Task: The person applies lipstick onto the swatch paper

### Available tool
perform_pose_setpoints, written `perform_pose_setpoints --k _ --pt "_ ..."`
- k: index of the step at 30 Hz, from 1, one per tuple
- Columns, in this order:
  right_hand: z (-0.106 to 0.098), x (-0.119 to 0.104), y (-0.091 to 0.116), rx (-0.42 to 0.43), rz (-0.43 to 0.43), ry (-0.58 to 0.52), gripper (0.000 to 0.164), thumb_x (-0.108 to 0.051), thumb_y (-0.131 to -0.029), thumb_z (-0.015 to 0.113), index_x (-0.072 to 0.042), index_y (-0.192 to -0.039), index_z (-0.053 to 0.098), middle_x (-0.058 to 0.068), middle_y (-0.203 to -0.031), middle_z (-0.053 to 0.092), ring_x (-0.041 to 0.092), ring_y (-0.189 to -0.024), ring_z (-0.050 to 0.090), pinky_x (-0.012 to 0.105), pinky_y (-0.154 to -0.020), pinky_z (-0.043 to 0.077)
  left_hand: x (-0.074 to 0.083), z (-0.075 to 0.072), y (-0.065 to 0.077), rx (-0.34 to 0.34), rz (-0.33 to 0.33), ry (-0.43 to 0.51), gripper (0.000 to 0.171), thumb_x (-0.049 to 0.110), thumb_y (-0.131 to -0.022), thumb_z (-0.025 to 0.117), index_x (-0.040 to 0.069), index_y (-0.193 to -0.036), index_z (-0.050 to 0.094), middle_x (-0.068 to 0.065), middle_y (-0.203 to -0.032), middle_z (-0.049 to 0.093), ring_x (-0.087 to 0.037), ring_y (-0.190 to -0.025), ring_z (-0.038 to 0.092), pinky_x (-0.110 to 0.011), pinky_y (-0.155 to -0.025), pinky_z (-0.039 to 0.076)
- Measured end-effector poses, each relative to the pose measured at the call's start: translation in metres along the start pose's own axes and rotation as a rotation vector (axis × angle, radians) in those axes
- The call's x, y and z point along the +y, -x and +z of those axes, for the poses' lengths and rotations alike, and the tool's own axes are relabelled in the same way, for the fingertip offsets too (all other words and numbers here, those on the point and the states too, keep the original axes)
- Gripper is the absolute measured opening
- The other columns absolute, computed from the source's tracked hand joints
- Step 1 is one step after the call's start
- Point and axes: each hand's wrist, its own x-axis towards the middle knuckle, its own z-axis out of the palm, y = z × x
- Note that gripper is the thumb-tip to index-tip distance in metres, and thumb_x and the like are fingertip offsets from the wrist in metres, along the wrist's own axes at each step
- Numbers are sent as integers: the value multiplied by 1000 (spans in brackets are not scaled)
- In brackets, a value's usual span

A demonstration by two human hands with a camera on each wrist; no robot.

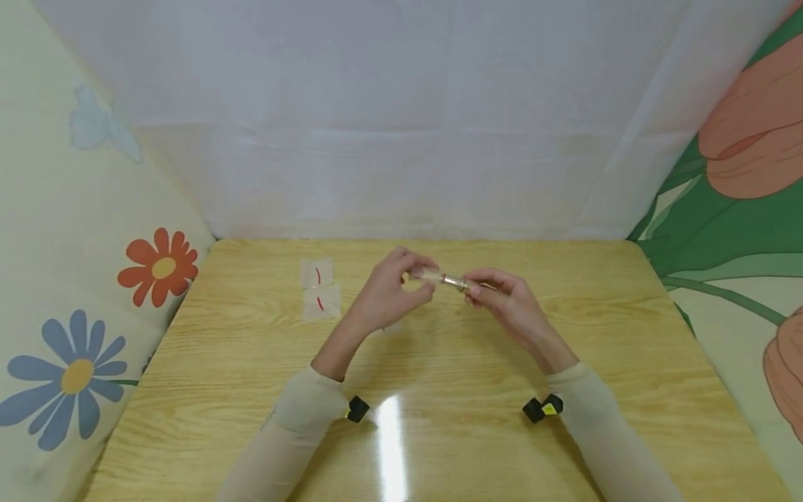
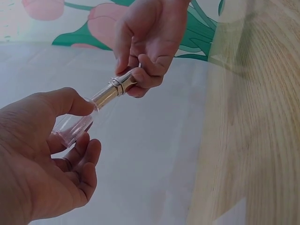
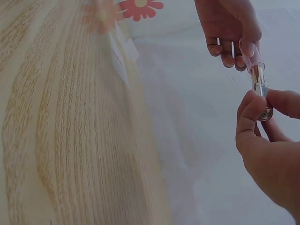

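Above the table, both hands work on one lipstick. My left hand (image 1: 392,296) pinches its clear cap (image 2: 74,129) between thumb and fingers. My right hand (image 1: 511,310) grips the base end of the shiny gold lipstick tube (image 2: 106,95) with thumb and fingertips. Tube and cap are lined up end to end, and the cap's open rim overlaps the gold part in both wrist views. In the right wrist view the tube (image 3: 258,75) points up toward the cap (image 3: 253,58). Fingers partly cover the base.
Two pale square patches (image 1: 321,303), each with a red stroke, lie on the wooden table (image 1: 251,376) left of my left hand. Part of another pale patch (image 1: 392,326) shows beside the left wrist. A white sheet (image 1: 401,174) hangs behind; flowered panels (image 1: 78,376) flank both sides.
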Motion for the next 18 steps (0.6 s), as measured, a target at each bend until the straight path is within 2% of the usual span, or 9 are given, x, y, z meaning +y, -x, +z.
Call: perform_pose_setpoints --k 7,10,14,18 --pt "-2 -1 0 4 -21 2 26 2 -100 61 14 -124 62 11 -104 68 19 -89 65 30 -80 52 1 0 -2 -18 29 -22 26 16 -94 72 12 -120 70 -2 -110 56 -27 -97 56 -43 -79 45" --pt "-3 -1 0 3 -45 -37 22 3 -101 60 10 -121 65 10 -102 68 19 -88 65 29 -79 51 0 -1 -2 -3 32 -7 29 21 -98 71 11 -125 68 -3 -111 59 -24 -97 58 -46 -80 47" --pt "-3 -2 0 1 -74 -93 20 3 -101 59 4 -119 69 10 -102 68 20 -87 64 28 -78 51 1 -2 -2 16 32 30 36 27 -104 63 11 -137 62 -3 -114 65 -17 -99 61 -43 -83 51" --pt "-2 -3 1 -10 -82 -116 20 3 -101 60 1 -117 70 11 -103 68 21 -88 65 29 -80 52 1 -1 -2 4 46 66 36 20 -107 55 10 -142 56 -5 -121 65 -18 -105 62 -42 -85 52"
